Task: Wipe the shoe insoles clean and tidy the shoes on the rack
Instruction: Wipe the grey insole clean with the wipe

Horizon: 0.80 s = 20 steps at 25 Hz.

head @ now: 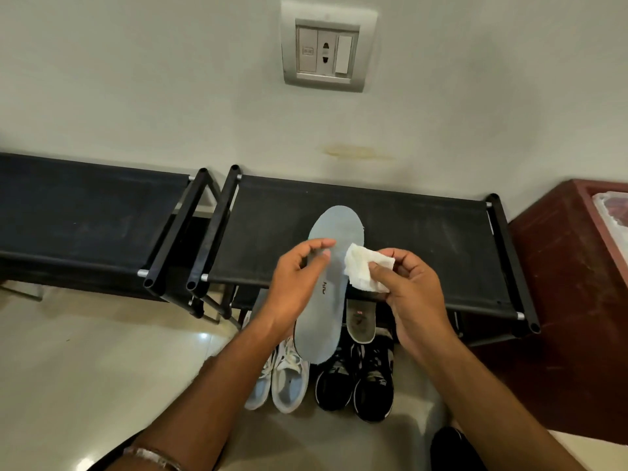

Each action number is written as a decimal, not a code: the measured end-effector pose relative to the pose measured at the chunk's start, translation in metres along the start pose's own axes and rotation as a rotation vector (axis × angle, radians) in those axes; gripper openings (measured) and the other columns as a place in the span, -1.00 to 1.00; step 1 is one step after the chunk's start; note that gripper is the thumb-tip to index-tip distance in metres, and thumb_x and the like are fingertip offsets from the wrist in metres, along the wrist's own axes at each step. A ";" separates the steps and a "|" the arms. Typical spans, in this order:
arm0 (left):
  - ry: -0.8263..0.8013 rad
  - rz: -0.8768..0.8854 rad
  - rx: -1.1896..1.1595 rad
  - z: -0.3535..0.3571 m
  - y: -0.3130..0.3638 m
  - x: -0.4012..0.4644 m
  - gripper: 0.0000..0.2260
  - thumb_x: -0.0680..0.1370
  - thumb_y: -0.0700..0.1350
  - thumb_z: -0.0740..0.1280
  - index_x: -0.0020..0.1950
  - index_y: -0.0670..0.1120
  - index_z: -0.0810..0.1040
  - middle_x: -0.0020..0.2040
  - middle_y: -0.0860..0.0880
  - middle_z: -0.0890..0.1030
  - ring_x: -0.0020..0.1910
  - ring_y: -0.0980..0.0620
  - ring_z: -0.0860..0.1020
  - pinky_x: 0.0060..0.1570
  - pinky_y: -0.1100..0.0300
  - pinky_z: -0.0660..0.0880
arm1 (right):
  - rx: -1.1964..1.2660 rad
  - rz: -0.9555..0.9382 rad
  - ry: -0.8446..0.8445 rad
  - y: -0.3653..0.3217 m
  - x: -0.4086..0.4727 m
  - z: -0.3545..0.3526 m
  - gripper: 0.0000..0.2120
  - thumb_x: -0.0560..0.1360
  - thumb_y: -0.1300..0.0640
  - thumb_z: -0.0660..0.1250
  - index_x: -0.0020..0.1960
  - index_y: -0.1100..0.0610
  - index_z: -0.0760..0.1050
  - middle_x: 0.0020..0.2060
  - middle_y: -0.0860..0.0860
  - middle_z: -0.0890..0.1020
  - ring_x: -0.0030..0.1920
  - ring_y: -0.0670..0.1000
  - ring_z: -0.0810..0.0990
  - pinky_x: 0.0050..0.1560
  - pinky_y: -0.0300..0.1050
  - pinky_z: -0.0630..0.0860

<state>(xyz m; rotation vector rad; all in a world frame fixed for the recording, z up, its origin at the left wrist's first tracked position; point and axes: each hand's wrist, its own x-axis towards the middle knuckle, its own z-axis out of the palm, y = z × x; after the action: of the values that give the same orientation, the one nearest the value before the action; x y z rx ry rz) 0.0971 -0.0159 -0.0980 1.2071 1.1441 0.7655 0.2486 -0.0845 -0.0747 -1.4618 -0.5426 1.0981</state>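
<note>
White and pale blue shoes (pixel 279 379) sit on the shiny floor (pixel 102 362), closest to the person. Black shoes (pixel 356 382) with grey patches sit right beside them. A grey insole (pixel 361 322) sticks up out of one black shoe.

Above the shoes, the left hand (pixel 297 283) holds a light blue insole (pixel 331 283) by its side, thumb and fingers curled round the edge. The right hand (pixel 411 294) pinches a crumpled white tissue (pixel 365 268) and the tissue touches the blue insole.

Behind the hands is a black shoe rack (pixel 424 239) with a cloth top. A second black rack (pixel 85 212) stands just beside it on the left. A dark red cabinet (pixel 564 266) is on the right. Up on the wall (pixel 136 79) is a switch plate (pixel 328 45).
</note>
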 end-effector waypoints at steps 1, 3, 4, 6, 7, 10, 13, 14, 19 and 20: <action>-0.026 -0.010 -0.001 0.002 0.004 -0.002 -0.81 0.63 -0.07 0.30 0.18 0.05 0.65 0.15 0.08 0.67 0.19 0.10 0.59 0.20 0.12 0.53 | -0.029 -0.043 0.013 0.000 0.001 0.003 -0.86 0.49 0.33 0.39 0.00 0.15 0.60 -0.12 0.06 0.71 -0.11 0.01 0.68 -0.13 -0.12 0.60; -0.117 -0.040 -0.045 0.006 0.008 -0.005 -0.73 0.62 0.09 0.28 0.18 0.01 0.66 0.11 0.04 0.69 0.19 0.08 0.60 0.25 0.09 0.50 | -0.064 -0.099 0.029 -0.002 0.002 0.007 -0.90 0.48 0.30 0.42 -0.02 0.17 0.60 -0.13 0.05 0.71 -0.08 0.01 0.69 -0.10 -0.13 0.62; -0.161 -0.057 -0.081 0.007 0.010 -0.008 -0.67 0.59 0.16 0.29 0.17 -0.01 0.66 0.11 0.01 0.69 0.19 0.05 0.61 0.26 0.07 0.49 | -0.082 -0.115 0.031 -0.001 0.003 0.008 -0.90 0.48 0.29 0.43 -0.02 0.17 0.60 -0.13 0.05 0.71 -0.08 0.01 0.69 -0.08 -0.11 0.63; -0.207 -0.067 -0.111 0.009 0.012 -0.011 -0.62 0.52 0.20 0.35 0.17 -0.04 0.65 0.10 -0.02 0.69 0.17 0.01 0.62 0.23 0.07 0.51 | -0.140 -0.142 0.016 0.000 0.004 0.011 -0.89 0.47 0.29 0.45 -0.03 0.17 0.59 -0.15 0.06 0.70 -0.08 0.05 0.69 -0.07 -0.05 0.64; -0.206 -0.060 -0.102 0.009 0.011 -0.010 -0.62 0.49 0.17 0.40 0.17 -0.05 0.63 0.08 -0.02 0.69 0.14 0.00 0.63 0.19 0.07 0.53 | -0.167 -0.158 -0.002 0.000 0.005 0.013 -0.89 0.46 0.30 0.45 -0.04 0.17 0.59 -0.16 0.06 0.70 -0.09 0.06 0.69 -0.08 -0.05 0.65; -0.180 -0.032 -0.062 0.003 0.009 -0.005 -0.72 0.47 0.04 0.48 0.11 -0.06 0.61 0.04 -0.05 0.68 0.10 -0.06 0.63 0.14 0.02 0.57 | -0.180 -0.178 -0.073 -0.004 0.008 0.012 -0.87 0.46 0.30 0.45 -0.04 0.14 0.59 -0.13 0.05 0.70 -0.08 0.04 0.69 -0.12 -0.07 0.64; -0.199 -0.033 -0.015 -0.004 0.006 -0.004 -0.82 0.52 0.01 0.44 0.06 -0.03 0.62 0.03 -0.03 0.68 0.10 -0.09 0.61 0.16 -0.07 0.54 | -0.117 -0.122 -0.113 -0.006 0.011 0.006 -0.90 0.50 0.24 0.41 0.00 0.12 0.58 -0.09 0.04 0.71 -0.05 0.05 0.69 -0.18 -0.11 0.61; -0.201 -0.043 -0.003 -0.003 0.005 -0.004 -0.81 0.51 0.03 0.44 0.05 -0.03 0.62 0.03 -0.02 0.67 0.10 -0.08 0.61 0.16 -0.09 0.54 | -0.097 -0.098 -0.111 -0.005 0.011 0.005 -0.92 0.52 0.21 0.39 0.01 0.12 0.58 -0.09 0.04 0.71 -0.04 0.05 0.69 -0.16 -0.06 0.62; -0.221 -0.098 -0.068 0.006 0.005 -0.002 -0.69 0.48 0.08 0.47 0.13 -0.05 0.60 0.08 -0.05 0.67 0.12 -0.06 0.62 0.15 -0.01 0.57 | -0.182 -0.144 -0.134 -0.003 0.010 0.005 -0.93 0.58 0.16 0.33 0.03 0.11 0.57 -0.08 0.02 0.68 -0.02 0.04 0.67 -0.12 -0.03 0.64; -0.247 -0.115 -0.095 0.007 0.006 -0.002 -0.67 0.49 0.09 0.46 0.17 -0.05 0.60 0.10 -0.05 0.67 0.14 -0.05 0.63 0.16 0.00 0.57 | -0.202 -0.165 -0.139 -0.004 0.010 0.003 -0.93 0.57 0.18 0.33 0.04 0.12 0.57 -0.07 0.01 0.69 -0.01 0.03 0.67 -0.13 -0.05 0.64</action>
<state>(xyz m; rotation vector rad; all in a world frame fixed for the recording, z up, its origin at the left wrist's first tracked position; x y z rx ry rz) 0.1040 -0.0185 -0.0924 1.1127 0.9542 0.5603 0.2513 -0.0738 -0.0736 -1.4912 -0.8779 1.0417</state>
